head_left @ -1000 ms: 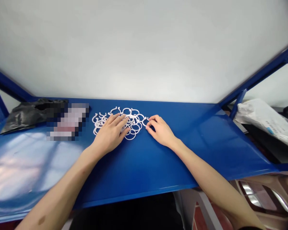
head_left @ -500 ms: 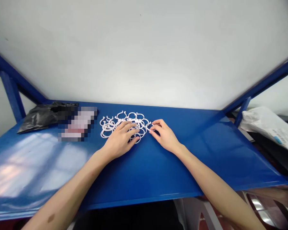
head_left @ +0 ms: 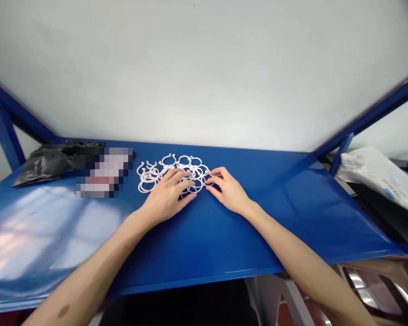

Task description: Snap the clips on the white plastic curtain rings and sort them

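Note:
A heap of white shower curtain rings (head_left: 148,184), thin and open with small knobs at the ends, lies on the blue tabletop. My left hand (head_left: 168,194) rests over the middle of the heap, palm down, fingers spread and touching several rings, hiding part of them. At the heap's right edge, my right hand (head_left: 229,192) has its thumb and fingertips curved around the rim of one ring (head_left: 208,178), partly hidden behind the fingers.
A crumpled black plastic bag (head_left: 51,160) lies at the back left, beside a blurred-out flat item (head_left: 105,172). Blue metal frame bars (head_left: 5,131) rise at both sides below a pale wall (head_left: 197,77). A white plastic bag (head_left: 377,174) sits beyond the right edge.
The view has shifted slightly, moving the whole scene a little left and up. Both hands stay at the heap; the right fingers have closed a little around the ring at its edge.

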### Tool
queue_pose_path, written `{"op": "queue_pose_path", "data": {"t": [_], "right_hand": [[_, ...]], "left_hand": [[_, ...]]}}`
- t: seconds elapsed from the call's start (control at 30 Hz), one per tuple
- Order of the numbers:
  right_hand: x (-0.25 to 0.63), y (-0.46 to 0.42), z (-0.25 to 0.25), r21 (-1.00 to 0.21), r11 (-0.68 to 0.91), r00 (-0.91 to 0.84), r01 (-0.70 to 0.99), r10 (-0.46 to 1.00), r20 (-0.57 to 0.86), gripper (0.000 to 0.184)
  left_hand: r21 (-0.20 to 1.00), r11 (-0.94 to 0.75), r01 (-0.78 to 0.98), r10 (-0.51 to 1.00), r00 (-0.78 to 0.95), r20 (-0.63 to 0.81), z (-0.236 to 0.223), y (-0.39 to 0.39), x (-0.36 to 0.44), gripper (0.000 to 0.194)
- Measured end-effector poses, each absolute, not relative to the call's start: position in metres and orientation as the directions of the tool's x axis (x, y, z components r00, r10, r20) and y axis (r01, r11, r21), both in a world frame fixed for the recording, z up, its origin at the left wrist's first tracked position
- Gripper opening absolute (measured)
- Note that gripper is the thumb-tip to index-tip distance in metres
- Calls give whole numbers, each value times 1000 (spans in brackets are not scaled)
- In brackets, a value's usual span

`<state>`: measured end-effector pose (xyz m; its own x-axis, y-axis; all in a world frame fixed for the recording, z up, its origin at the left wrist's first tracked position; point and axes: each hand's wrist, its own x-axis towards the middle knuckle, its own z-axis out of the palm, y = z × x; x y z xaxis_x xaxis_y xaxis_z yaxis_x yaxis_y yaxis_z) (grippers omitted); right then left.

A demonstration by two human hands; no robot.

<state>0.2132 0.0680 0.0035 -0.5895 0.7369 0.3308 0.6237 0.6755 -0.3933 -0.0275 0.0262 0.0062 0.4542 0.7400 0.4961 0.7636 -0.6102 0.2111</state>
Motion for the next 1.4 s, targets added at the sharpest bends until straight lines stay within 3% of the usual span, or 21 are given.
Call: {"op": "queue_pose_path", "data": {"t": [0.37, 0.53, 0.7, 0.87, 1.07, 1.17, 1.27, 1.4], "right_hand": [[213, 67, 6, -385, 638, -558, 667, 770, 309, 18], [214, 68, 8, -373, 626, -566, 685, 780, 268, 9], [215, 65, 15, -370, 687, -577, 625, 726, 374, 9], [209, 54, 22, -299, 801, -650, 518, 597, 471, 14], [204, 45, 24, -214, 853, -683, 476, 512, 521, 16], [202, 42, 25, -292, 846, -663, 446, 532, 527, 18], [200, 40, 24, -461, 786, -548, 413, 618, 564, 35], [198, 42, 17, -571, 715, -470, 404, 698, 541, 21]], "left_hand": [[250, -593, 766, 762, 433, 481, 6, 27, -26, 17], [226, -607, 762, 744, 444, 500, 4, 27, -27, 18], [250, -600, 760, 736, 402, 545, 8, 25, -24, 24], [363, -562, 743, 768, 307, 562, 10, 19, -18, 31], [547, -503, 669, 831, 201, 518, 14, 15, -12, 14], [640, -457, 617, 866, 146, 478, 21, 12, -11, 13], [693, -429, 580, 884, 112, 453, 26, 11, -12, 14], [608, -493, 623, 844, 172, 509, 24, 9, -10, 13]]}}
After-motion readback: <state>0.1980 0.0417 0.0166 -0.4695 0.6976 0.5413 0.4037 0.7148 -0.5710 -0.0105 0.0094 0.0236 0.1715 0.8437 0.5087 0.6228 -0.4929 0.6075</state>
